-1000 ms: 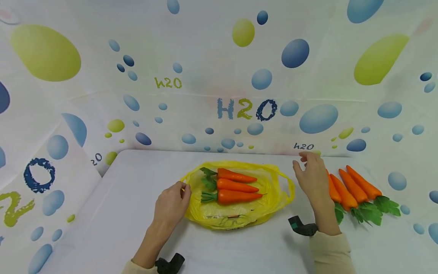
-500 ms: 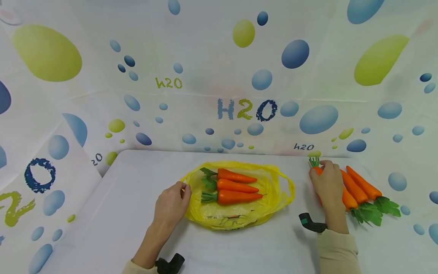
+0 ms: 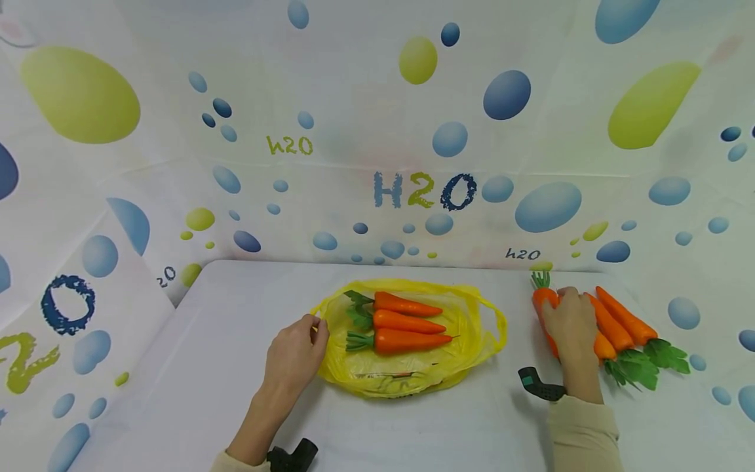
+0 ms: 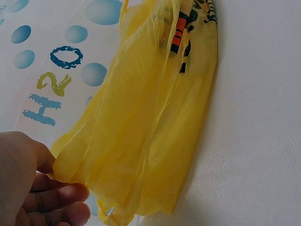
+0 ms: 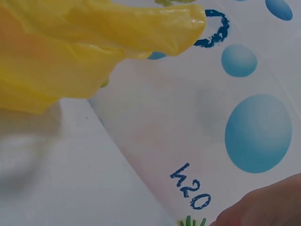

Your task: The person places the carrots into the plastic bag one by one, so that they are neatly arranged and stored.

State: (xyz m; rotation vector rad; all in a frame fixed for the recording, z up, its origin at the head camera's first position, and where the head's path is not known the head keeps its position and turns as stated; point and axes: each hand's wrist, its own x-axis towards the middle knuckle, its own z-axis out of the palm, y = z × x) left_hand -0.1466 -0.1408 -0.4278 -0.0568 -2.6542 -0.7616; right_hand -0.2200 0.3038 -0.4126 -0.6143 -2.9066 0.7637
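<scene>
A yellow plastic bag [image 3: 407, 383] lies spread on the white table, with three carrots [image 3: 413, 341] on it, their green tops to the left. My left hand [image 3: 295, 351] pinches the bag's left edge between thumb and fingers. In the left wrist view the left hand [image 4: 42, 188] holds the yellow film [image 4: 127, 117] by its corner. At the right, my right hand [image 3: 569, 324] is down among several more carrots [image 3: 625, 314], fingers curled around one largely hidden beneath it. Beside its thumb lies a carrot with a stubby green top [image 3: 541, 280]. The right wrist view barely catches the right hand [image 5: 268, 207].
A white backdrop [image 3: 354, 131] with blue and green spots rises behind the table. Leafy tops [image 3: 637, 364] of the right-hand carrots point toward the front. Black wrist cameras [image 3: 539, 385] sit on both wrists. The bag's right handle loop [image 3: 501, 324] faces the right arm.
My right hand has come down and rightward onto the right-hand carrots, uncovering the one with the stubby top. My left hand and the bag have stayed still.
</scene>
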